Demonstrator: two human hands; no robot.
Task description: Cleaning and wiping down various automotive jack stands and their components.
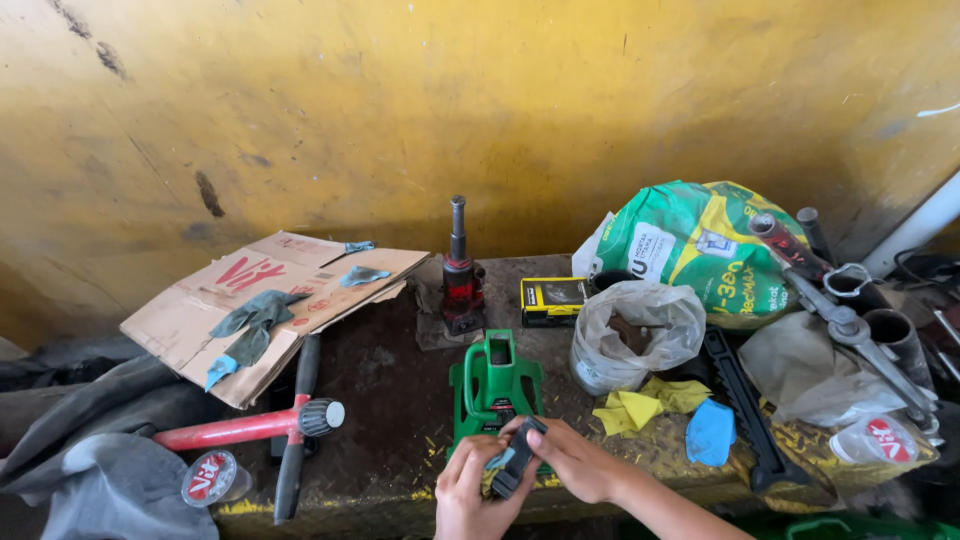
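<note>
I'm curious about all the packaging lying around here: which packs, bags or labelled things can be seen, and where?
Flattened cardboard box: left, tan, red lettering.
Big sack: right rear, green, yellow, white.
Small box: centre, yellow and black.
Green jug: front centre, beyond both hands.
Round lids: front left and far right, red-white labels.

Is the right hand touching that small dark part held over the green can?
Touching. The head view shows the right hand with its fingertips pressed on the upper end of the small dark part, while the left hand grips its lower end, above the green can.

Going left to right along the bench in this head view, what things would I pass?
Flattened cardboard box → red-handled tool → red bottle jack → green oil jug → clear plastic bag → green sack → metal pipes.
</note>
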